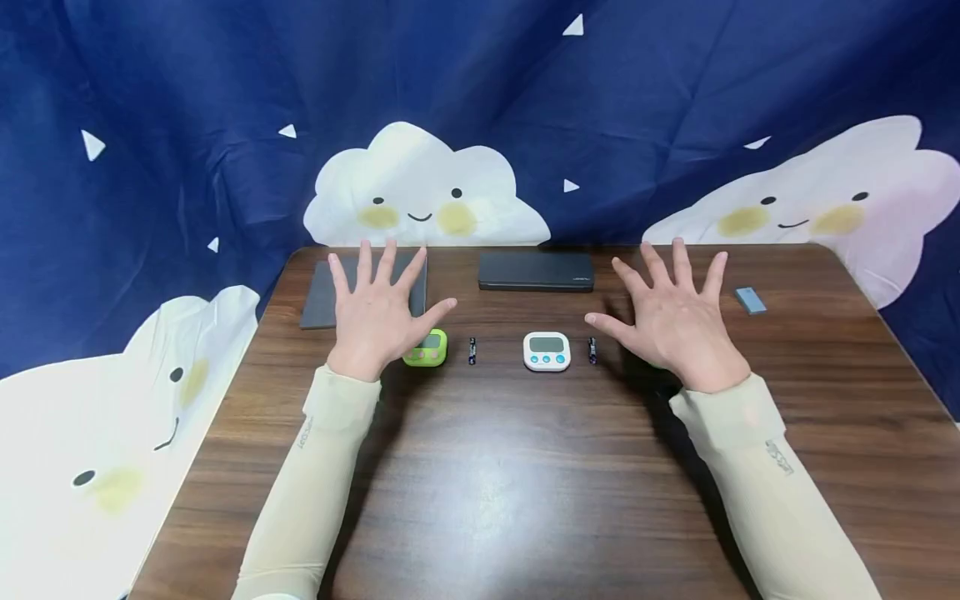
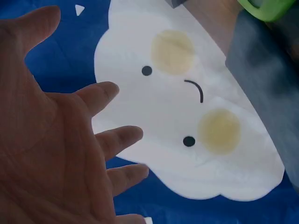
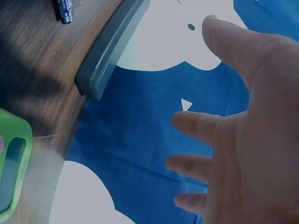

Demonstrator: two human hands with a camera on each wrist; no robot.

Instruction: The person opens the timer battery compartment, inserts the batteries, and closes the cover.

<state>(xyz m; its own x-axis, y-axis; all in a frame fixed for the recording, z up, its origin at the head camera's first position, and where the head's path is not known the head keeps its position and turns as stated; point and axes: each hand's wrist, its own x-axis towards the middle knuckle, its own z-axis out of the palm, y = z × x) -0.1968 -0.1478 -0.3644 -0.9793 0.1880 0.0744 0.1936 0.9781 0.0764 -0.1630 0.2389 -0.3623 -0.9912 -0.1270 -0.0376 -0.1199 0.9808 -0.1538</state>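
Both hands are held up over the table with fingers spread and nothing in them. My left hand point(image 1: 373, 321) partly covers a green digital timer point(image 1: 426, 359) and a flat grey sheet or pad point(image 1: 321, 296). Beneath my right hand point(image 1: 678, 327) is another green timer point(image 3: 27, 144), almost wholly hidden in the head view but partly visible in the right wrist view. A white timer point(image 1: 547, 363) with blue buttons lies between the hands. One small dark battery point(image 1: 472, 351) is on its left, and a second battery point(image 1: 592, 351) is on its right, near my right thumb.
A long dark case point(image 1: 536, 273) lies at the table's back edge. Toward the back right is a small blue-grey block point(image 1: 750, 301). Behind the wooden table point(image 1: 480, 500) hangs a blue cloth point(image 1: 637, 100) printed with white clouds.
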